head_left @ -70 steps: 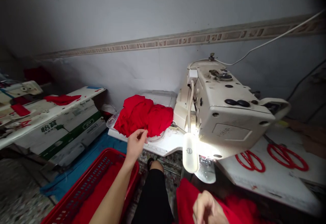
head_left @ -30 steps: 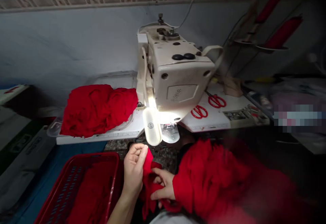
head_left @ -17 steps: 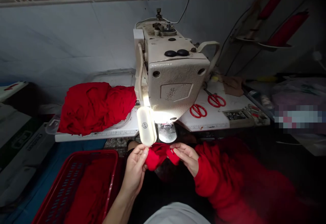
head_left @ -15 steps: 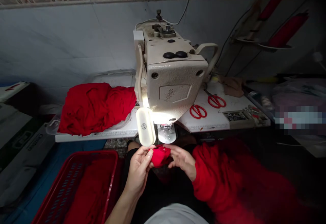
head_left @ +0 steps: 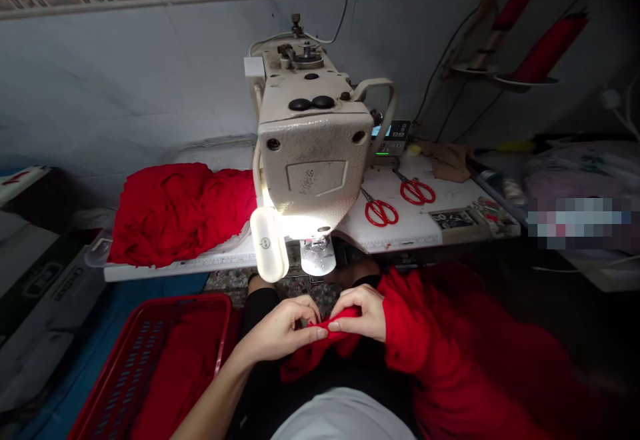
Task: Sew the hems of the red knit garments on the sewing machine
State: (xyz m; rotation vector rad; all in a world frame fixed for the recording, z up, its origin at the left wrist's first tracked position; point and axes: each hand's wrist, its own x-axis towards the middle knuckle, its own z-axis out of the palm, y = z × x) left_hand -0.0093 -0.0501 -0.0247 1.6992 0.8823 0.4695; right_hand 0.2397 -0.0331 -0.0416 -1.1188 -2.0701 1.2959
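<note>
My left hand (head_left: pixel 283 327) and my right hand (head_left: pixel 360 313) meet in front of the sewing machine, just below its needle plate. Both pinch a narrow fold of red knit fabric (head_left: pixel 340 325). That fold runs down into a larger red piece hanging over my lap (head_left: pixel 313 357). A heap of red garment cloth (head_left: pixel 450 353) covers my right forearm and spreads to the right. It looks like one continuous piece, though I cannot tell for certain.
Above my hands stands a cream industrial sewing machine head (head_left: pixel 310 153) with a white lamp (head_left: pixel 267 243). A red fabric pile (head_left: pixel 175 217) lies on the white table (head_left: pixel 410 227), with red-handled scissors (head_left: pixel 381 212) to the right. A red plastic basket (head_left: pixel 175 301) holding red cloth sits lower left.
My hands have closed in and now pinch the fabric with both sets of fingers, and the small bunched piece is drawn out into a fold. The view has shifted slightly left.
</note>
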